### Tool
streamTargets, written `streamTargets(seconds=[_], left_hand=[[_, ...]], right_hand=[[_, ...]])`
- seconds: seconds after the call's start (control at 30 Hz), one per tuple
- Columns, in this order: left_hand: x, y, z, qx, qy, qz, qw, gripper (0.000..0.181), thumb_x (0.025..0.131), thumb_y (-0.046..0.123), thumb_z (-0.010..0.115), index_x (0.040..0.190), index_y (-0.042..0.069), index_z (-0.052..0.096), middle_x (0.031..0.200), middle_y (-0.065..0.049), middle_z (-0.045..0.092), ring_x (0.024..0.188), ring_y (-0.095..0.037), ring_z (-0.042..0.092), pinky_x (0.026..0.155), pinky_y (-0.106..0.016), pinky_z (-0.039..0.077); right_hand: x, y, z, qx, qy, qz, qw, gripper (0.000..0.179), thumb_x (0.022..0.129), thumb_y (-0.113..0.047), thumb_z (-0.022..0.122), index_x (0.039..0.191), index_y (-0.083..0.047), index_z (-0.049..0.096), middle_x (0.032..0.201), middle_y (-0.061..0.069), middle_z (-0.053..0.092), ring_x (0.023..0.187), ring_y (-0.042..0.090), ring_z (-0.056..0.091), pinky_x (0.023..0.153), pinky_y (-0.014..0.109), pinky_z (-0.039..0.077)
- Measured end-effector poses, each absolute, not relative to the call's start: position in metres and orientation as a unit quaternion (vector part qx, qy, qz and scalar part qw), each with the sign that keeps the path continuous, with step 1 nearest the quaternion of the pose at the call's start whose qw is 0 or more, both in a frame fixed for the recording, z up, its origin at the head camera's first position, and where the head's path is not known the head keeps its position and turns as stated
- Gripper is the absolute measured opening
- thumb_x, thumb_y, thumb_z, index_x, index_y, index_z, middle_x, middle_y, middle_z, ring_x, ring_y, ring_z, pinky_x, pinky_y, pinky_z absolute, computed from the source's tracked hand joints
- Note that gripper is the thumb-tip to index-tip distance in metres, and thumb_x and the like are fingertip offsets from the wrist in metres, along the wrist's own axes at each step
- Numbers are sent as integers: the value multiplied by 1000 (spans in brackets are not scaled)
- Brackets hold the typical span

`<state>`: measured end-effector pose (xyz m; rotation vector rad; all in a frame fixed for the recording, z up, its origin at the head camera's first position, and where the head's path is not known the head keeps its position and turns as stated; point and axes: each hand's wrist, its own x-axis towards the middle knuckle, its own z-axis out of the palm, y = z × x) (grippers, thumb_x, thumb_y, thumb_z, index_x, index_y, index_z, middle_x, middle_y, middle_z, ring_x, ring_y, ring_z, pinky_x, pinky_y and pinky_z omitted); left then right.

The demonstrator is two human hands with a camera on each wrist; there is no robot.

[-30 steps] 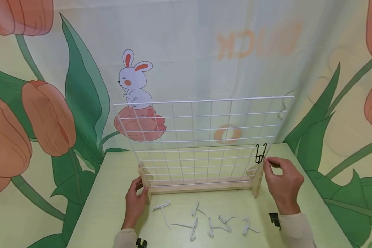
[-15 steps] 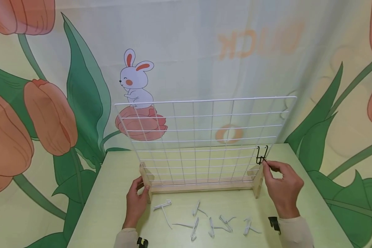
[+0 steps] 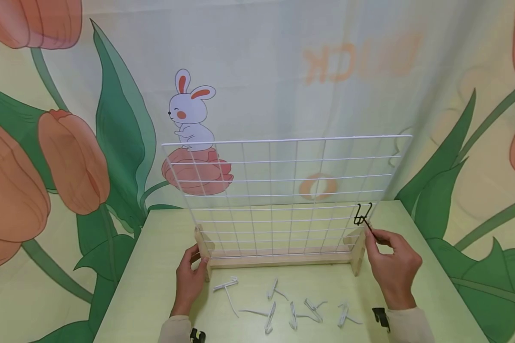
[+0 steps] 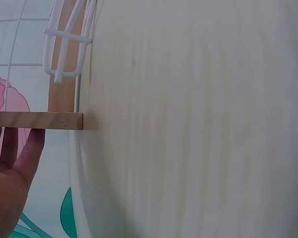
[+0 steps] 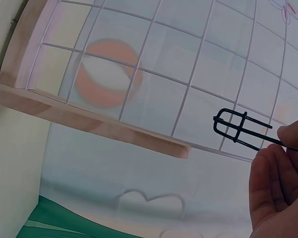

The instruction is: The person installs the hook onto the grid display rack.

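My right hand (image 3: 392,257) pinches the stem of a black wire hook (image 3: 360,220) between thumb and fingertips. The hook's two-pronged back overlaps the right edge of the white wire grid (image 3: 283,140) in the head view. In the right wrist view, the hook (image 5: 231,126) lies sideways before the grid, its stem running into the fingers (image 5: 260,178). At the other end, my left hand (image 3: 190,281) holds the left foot of the wooden stand (image 3: 279,259) that bears the grid. The left wrist view shows several fingers (image 4: 32,151) against that wooden foot (image 4: 37,120).
Several white wire hooks (image 3: 269,317) lie scattered on the table (image 3: 154,267) in front of the stand. One white hook (image 4: 64,44) shows large in the left wrist view. A printed curtain (image 3: 257,85) with tulips and a rabbit hangs behind the table.
My right hand has drawn slightly down and back along the hook, so more of its dark stem shows. The left hand stays at the stand. The head view has shifted a little.
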<state>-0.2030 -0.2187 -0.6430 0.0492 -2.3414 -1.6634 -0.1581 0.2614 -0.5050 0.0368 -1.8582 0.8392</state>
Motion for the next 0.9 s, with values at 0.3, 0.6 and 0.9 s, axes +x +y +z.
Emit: streamTargets(seconds=[0.3,0.6,0.9], left_hand=[[-203,-219,-645,19,-806,-576,134,45,104,16,70,146,23,57,144,-7,64,132,-29,62,93,-35,60],[-203,-218,-642,16,-808,-574,133,46,104,14,69,147,22,56,145,-8,63,133,-29,62,94,-36,60],[-202,-217,-640,25,-814,-566,128,46,104,14,69,148,21,56,145,-9,62,132,-30,62,95,-44,60]], right_hand=[[-148,265,-509,-9,-798,345,494,15,87,-8,84,95,4,80,89,21,79,91,-30,51,85,0,42],[-137,269,-515,-24,-806,351,476,17,86,-9,84,96,5,80,88,20,79,87,-29,52,82,0,41],[-125,265,-528,-36,-836,336,432,20,80,-2,88,99,-2,82,94,12,82,89,-24,58,85,-2,39]])
